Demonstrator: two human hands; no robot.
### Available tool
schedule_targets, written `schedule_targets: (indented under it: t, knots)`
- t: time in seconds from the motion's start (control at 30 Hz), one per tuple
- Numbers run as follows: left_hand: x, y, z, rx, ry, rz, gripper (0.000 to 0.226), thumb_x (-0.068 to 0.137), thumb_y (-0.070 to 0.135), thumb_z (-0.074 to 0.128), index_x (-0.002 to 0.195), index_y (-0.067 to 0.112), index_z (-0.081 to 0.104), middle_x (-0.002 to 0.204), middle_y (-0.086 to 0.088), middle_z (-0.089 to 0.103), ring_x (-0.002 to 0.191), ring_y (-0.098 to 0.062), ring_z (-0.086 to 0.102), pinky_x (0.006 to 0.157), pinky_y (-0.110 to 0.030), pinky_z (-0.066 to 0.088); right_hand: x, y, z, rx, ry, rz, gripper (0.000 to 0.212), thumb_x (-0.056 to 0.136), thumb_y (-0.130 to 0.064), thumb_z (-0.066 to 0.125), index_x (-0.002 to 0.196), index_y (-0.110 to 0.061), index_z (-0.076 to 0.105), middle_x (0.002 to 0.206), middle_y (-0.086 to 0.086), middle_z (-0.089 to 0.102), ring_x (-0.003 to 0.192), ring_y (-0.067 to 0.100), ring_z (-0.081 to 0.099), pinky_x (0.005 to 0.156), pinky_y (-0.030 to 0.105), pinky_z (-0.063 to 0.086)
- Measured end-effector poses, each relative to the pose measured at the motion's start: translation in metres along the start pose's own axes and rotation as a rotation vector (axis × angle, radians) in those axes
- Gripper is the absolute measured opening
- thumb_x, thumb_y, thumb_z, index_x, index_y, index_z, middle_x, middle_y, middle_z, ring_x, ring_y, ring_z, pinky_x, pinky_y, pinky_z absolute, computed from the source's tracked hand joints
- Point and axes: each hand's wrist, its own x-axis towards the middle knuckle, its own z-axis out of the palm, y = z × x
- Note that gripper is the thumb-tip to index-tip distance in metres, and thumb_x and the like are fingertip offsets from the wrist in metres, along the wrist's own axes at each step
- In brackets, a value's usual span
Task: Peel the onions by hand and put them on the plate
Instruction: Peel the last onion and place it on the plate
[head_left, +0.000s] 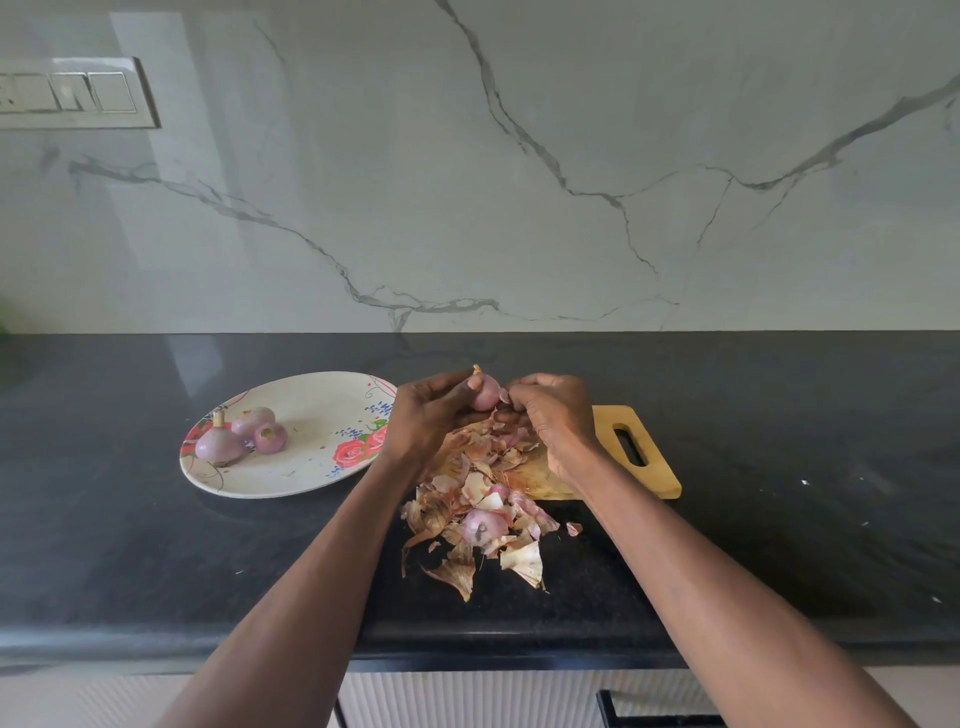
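Left hand (426, 415) gripped the onion (486, 391) mid-frame above the board (644, 452), stem up, probably so the right hand (550, 410) could pinch skin off its side. Three onions sat on the plate (311, 467), centre-left. Peels (483, 499) buried the board, one onion (480, 526) still among them on the surface (156, 545).

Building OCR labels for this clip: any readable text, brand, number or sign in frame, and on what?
No readable text anywhere.
Plate: rose and blue flower print only, no words.
Switch panel on the wall: no legible markings.
Cutting board: bare wood, no brand visible.
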Motion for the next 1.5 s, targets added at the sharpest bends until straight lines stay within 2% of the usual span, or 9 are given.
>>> schedule_targets:
  t: [0.17,0.3,0.43,0.5,0.7,1.13,1.33,1.4,1.5]
  knots:
    - [0.005,-0.004,-0.003,-0.038,-0.001,-0.02,0.041,0.09,0.02,0.07,0.123,-0.004,0.065,0.111,-0.022,0.073,0.103,-0.034,0.073,0.092,-0.042,0.059,0.002,-0.001,0.002,0.011,-0.045,0.0,0.026,0.074,-0.033,0.081,0.074,-0.007,0.076,0.079,0.012,0.076,0.074,0.029,0.074,0.063,0.039,0.057]
    - [0.007,-0.006,-0.005,-0.046,-0.028,-0.038,0.049,0.086,0.025,0.073,0.126,-0.003,0.063,0.117,-0.024,0.07,0.107,-0.037,0.071,0.101,-0.05,0.053,0.001,-0.002,0.001,0.0,-0.095,-0.011,0.011,0.078,-0.018,0.082,0.081,-0.008,0.078,0.078,0.009,0.076,0.074,0.024,0.074,0.055,0.031,0.056]
    - [0.006,-0.004,-0.004,-0.022,-0.043,-0.003,0.053,0.082,0.023,0.076,0.126,-0.005,0.063,0.116,-0.021,0.072,0.105,-0.035,0.072,0.098,-0.046,0.056,-0.001,-0.003,-0.001,0.005,-0.081,-0.021,0.007,0.08,-0.01,0.078,0.083,-0.004,0.077,0.077,0.013,0.075,0.069,0.024,0.074,0.048,0.027,0.051]
    - [0.005,-0.004,-0.003,-0.011,-0.063,0.013,0.039,0.087,0.016,0.073,0.12,-0.004,0.067,0.112,-0.021,0.073,0.103,-0.034,0.072,0.094,-0.042,0.058,-0.003,-0.004,-0.001,-0.027,-0.062,-0.059,0.013,0.077,-0.013,0.08,0.077,-0.001,0.076,0.07,0.013,0.074,0.066,0.024,0.073,0.05,0.035,0.056]
    - [-0.002,0.0,0.003,0.003,-0.093,0.012,0.014,0.093,-0.002,0.063,0.101,0.005,0.072,0.092,-0.009,0.078,0.084,-0.02,0.076,0.074,-0.025,0.06,-0.009,-0.001,0.004,-0.03,0.001,-0.107,0.023,0.074,-0.022,0.087,0.063,-0.008,0.072,0.059,0.002,0.071,0.055,0.015,0.07,0.048,0.024,0.053]
    - [0.003,-0.001,-0.001,-0.161,-0.05,-0.056,0.026,0.093,0.007,0.064,0.113,-0.009,0.067,0.105,-0.026,0.073,0.093,-0.033,0.075,0.081,-0.034,0.062,-0.003,0.001,0.002,-0.057,0.044,-0.116,0.014,0.078,-0.01,0.077,0.066,-0.005,0.072,0.063,0.009,0.07,0.059,0.021,0.069,0.054,0.037,0.057]
    - [0.01,-0.001,-0.006,-0.278,0.097,-0.115,0.019,0.091,0.006,0.068,0.107,-0.004,0.064,0.099,-0.021,0.074,0.09,-0.032,0.074,0.082,-0.038,0.063,0.005,0.008,-0.002,-0.255,0.027,-0.211,0.015,0.085,-0.01,0.069,0.099,-0.014,0.071,0.082,0.003,0.074,0.066,0.019,0.072,0.063,0.037,0.062]
    - [0.011,-0.001,-0.008,-0.295,0.11,-0.12,0.009,0.093,0.006,0.067,0.1,0.001,0.068,0.092,-0.016,0.075,0.086,-0.028,0.074,0.082,-0.036,0.062,0.003,0.01,0.0,-0.48,0.001,-0.376,0.006,0.085,-0.013,0.069,0.088,-0.013,0.074,0.073,-0.002,0.072,0.06,0.016,0.068,0.057,0.034,0.057]
    - [0.012,-0.001,-0.009,-0.292,0.117,-0.114,0.008,0.094,0.008,0.067,0.099,0.004,0.072,0.094,-0.013,0.076,0.087,-0.025,0.073,0.083,-0.034,0.062,0.001,0.015,0.007,-0.714,-0.044,-0.466,0.024,0.082,-0.021,0.07,0.062,-0.008,0.071,0.057,0.005,0.067,0.046,0.017,0.057,0.047,0.033,0.05]
